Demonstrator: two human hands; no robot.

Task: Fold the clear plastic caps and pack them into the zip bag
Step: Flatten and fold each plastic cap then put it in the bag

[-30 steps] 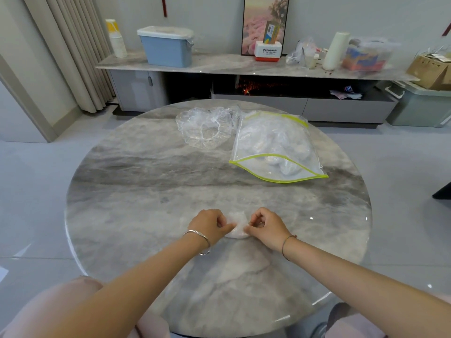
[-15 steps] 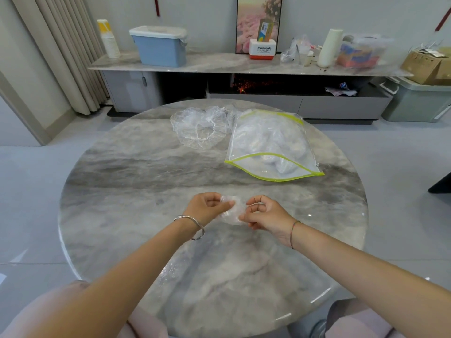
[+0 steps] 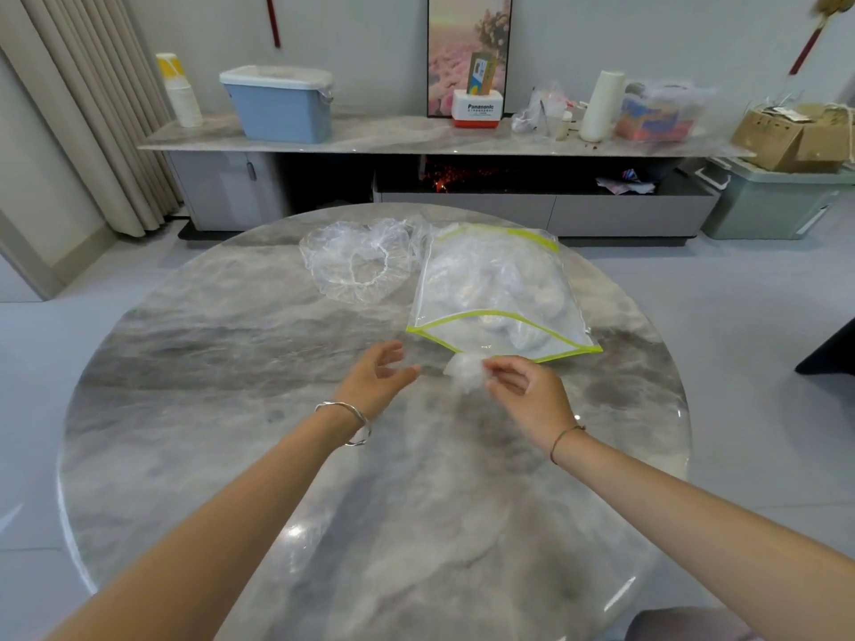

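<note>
One folded cap [image 3: 462,370] at frame centre, pinched by right hand [image 3: 527,390], just below zip bag [image 3: 490,289]; left hand [image 3: 377,379] alongside, fingers relaxed, empty

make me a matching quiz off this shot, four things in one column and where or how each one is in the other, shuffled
Column one
1. left hand
2. folded cap
3. zip bag
4. unfolded caps

Column two
a. lies on the table, green-trimmed, with caps inside
b. open above the table, holding nothing
c. heaped at the far side, just left of the bag
d. pinched in the right hand, near the bag's closer edge

Pairs: 1-b, 2-d, 3-a, 4-c
</note>
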